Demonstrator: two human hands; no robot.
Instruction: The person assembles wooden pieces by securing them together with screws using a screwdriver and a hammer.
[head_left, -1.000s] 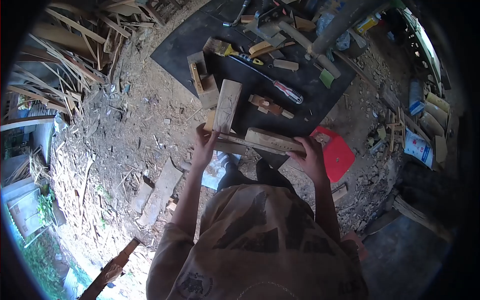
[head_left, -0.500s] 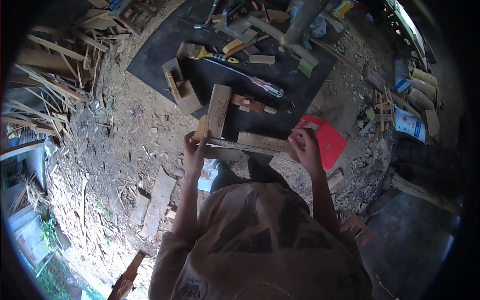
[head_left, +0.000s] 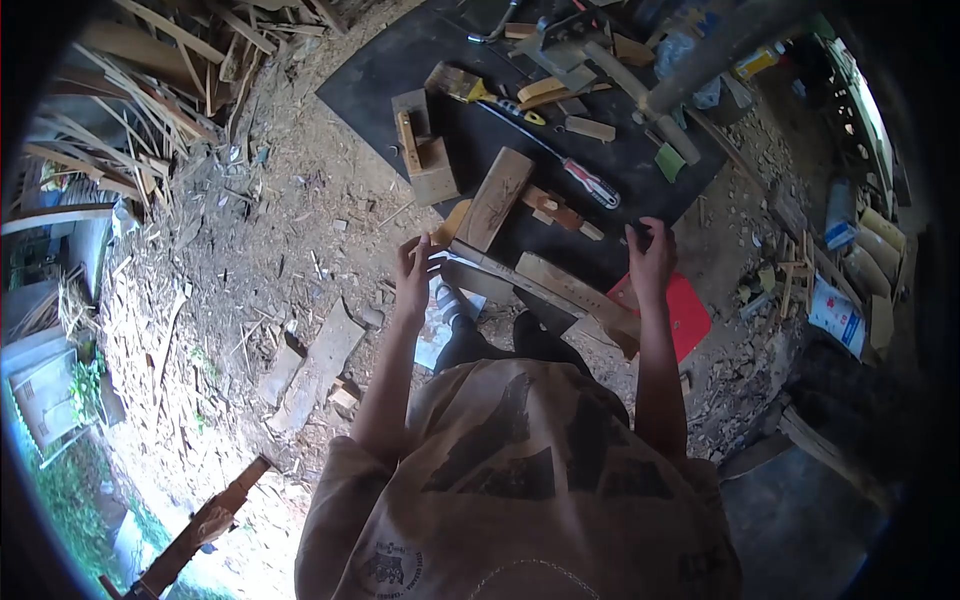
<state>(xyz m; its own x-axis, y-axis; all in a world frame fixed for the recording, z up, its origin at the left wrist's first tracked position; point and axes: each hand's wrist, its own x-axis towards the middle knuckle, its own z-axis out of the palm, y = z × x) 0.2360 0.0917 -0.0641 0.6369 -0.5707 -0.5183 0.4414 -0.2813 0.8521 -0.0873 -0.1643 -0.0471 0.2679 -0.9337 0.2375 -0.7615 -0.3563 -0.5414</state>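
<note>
My left hand [head_left: 411, 265] is at the near left edge of the black table, its fingers extended and apart beside the end of a thin strip [head_left: 497, 266]. A thick wooden block [head_left: 498, 199] and a curved tan wooden piece [head_left: 452, 220] lie just beyond those fingers. My right hand [head_left: 653, 255] is raised off the wood at the right, its fingers curled together. A small dark bit shows at its fingertips; I cannot tell what it is. Between my hands, a long wooden block [head_left: 572, 287] lies along the strip. Below the right hand is a red plastic seat [head_left: 690, 318].
On the black tabletop [head_left: 375, 95] lie a screwdriver [head_left: 590, 182], a paintbrush [head_left: 465, 86], a wooden hand plane [head_left: 428, 160] and a jointed wooden piece [head_left: 560, 213]. Scrap wood [head_left: 150, 90] is piled at the left. Wood chips cover the ground [head_left: 290, 220].
My right hand has lifted away from the long block, up and right. My left hand's fingers have loosened at the strip's end. The camera view has turned, shifting the table rightward.
</note>
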